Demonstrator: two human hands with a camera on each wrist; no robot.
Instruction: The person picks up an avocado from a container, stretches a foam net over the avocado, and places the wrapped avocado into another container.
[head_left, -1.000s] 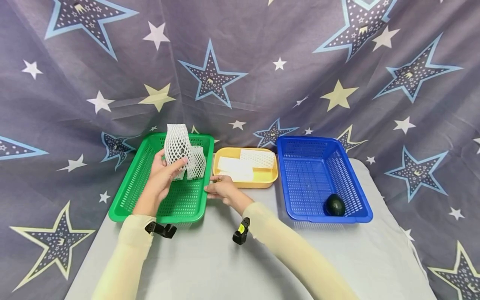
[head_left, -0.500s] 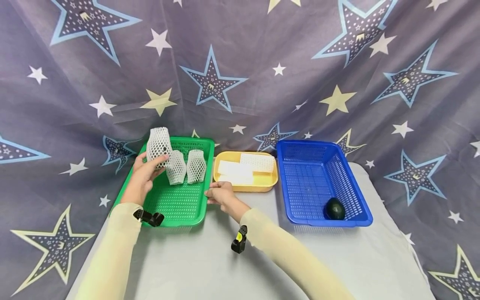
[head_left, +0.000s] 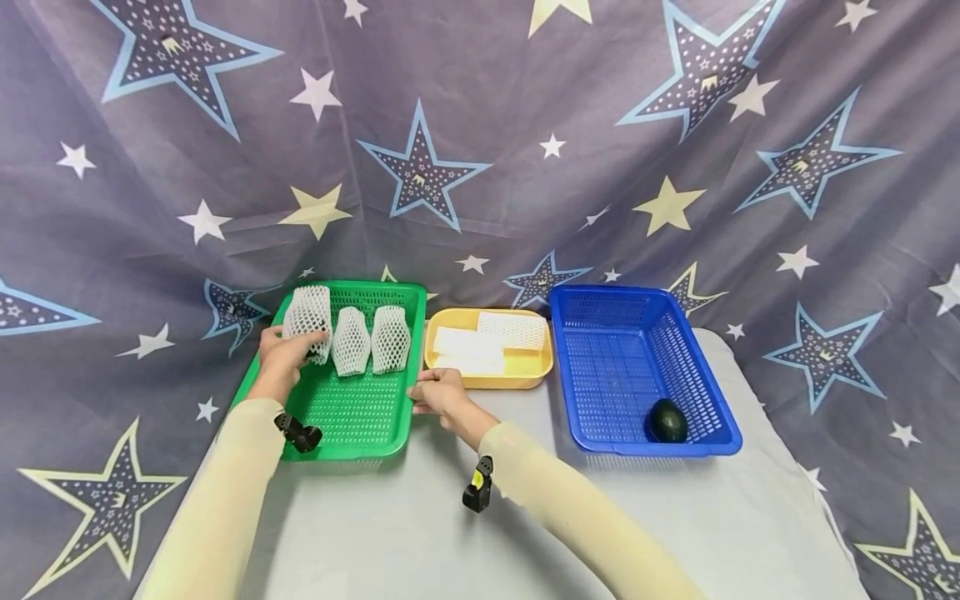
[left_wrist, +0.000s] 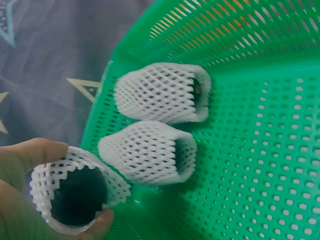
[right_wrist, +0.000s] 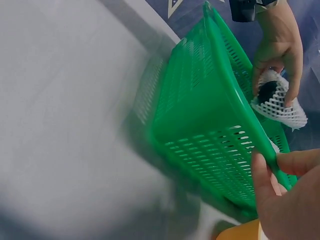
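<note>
My left hand (head_left: pixel 282 360) grips an avocado in a white foam net (left_wrist: pixel 80 195) at the back left of the green basket (head_left: pixel 352 417). The dark fruit shows through the net's open end in the left wrist view. Beside it in the basket lie two more netted fruits, a middle one (head_left: pixel 351 342) and a right one (head_left: pixel 391 339), with dark skin visible inside their nets. My right hand (head_left: pixel 442 395) pinches the basket's right rim between thumb and fingers, as the right wrist view shows.
A yellow tray (head_left: pixel 491 382) with several white foam nets (head_left: pixel 512 330) stands right of the green basket. Further right is a blue basket (head_left: pixel 611 375), with one bare avocado (head_left: pixel 667 421) in its front right corner. A star-patterned cloth (head_left: pixel 480 167) hangs behind the table.
My left hand has carried the netted avocado left and then lowered it into the green basket, left of the other two. My right hand has stayed on the rim.
</note>
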